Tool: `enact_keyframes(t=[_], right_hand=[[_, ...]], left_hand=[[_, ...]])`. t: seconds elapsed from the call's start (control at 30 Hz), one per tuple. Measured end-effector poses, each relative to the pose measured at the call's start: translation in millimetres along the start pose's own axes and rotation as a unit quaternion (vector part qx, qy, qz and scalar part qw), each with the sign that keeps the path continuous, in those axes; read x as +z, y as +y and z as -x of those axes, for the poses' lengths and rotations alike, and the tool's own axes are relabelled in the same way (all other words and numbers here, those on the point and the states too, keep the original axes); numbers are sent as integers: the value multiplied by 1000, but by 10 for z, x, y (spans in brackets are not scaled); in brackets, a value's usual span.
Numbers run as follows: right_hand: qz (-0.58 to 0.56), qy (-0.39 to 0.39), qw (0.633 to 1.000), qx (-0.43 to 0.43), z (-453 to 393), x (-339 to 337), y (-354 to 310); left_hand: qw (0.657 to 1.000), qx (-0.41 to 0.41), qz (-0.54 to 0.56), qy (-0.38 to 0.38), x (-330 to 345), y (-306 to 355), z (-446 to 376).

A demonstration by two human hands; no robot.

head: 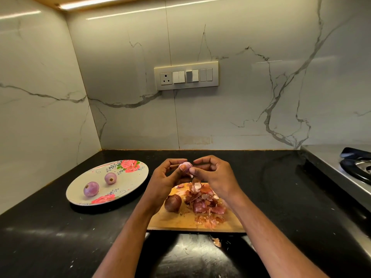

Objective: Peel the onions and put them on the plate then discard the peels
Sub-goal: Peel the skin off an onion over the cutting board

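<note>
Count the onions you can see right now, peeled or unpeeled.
4: two peeled onions on the plate, one in the hands, one unpeeled onion on the board. The peels may hide more.

It was a home kitchen; a black polished tabletop [60, 227] ran into a corner under white marble-veined wall panels [261, 87]; a switch plate with a socket [186, 75] sat on the back wall; a steel gas stove [341, 169] stood at the right edge; a wooden chopping board [176, 222] carried onion peels [204, 201]; a floral plate [128, 177] held peeled onions [91, 189].
</note>
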State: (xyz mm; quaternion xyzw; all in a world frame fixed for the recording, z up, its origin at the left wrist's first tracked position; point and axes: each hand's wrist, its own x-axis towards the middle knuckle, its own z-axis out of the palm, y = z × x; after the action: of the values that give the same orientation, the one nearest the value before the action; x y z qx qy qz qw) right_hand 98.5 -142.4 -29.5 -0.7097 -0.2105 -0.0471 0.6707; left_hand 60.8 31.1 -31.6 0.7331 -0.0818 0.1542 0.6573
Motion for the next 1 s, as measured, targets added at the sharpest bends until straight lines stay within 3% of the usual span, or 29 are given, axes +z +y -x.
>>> enact_keyframes(t=[0.07,0.3,0.53,0.7,0.83,1.0], right_hand=[[-14,-6,1000,7,1,-33,15],[120,5,989,-91,6,-42,13],[165,42,979,-114,0,35,33],[159,69,980,-103,-4,34,48],[51,9,997,-51,-24,-10,43],[61,-5,996,-60,-17,-4,52]], left_hand=[[1000,-3,8,-6,10,-2,3],[1000,0,7,-11,16,-2,6],[1000,-3,10,-25,25,25,19],[999,-7,14,-30,10,25,10],[999,-23,37,-10,4,26,-3],[999,-34,37,-11,0,25,-6]])
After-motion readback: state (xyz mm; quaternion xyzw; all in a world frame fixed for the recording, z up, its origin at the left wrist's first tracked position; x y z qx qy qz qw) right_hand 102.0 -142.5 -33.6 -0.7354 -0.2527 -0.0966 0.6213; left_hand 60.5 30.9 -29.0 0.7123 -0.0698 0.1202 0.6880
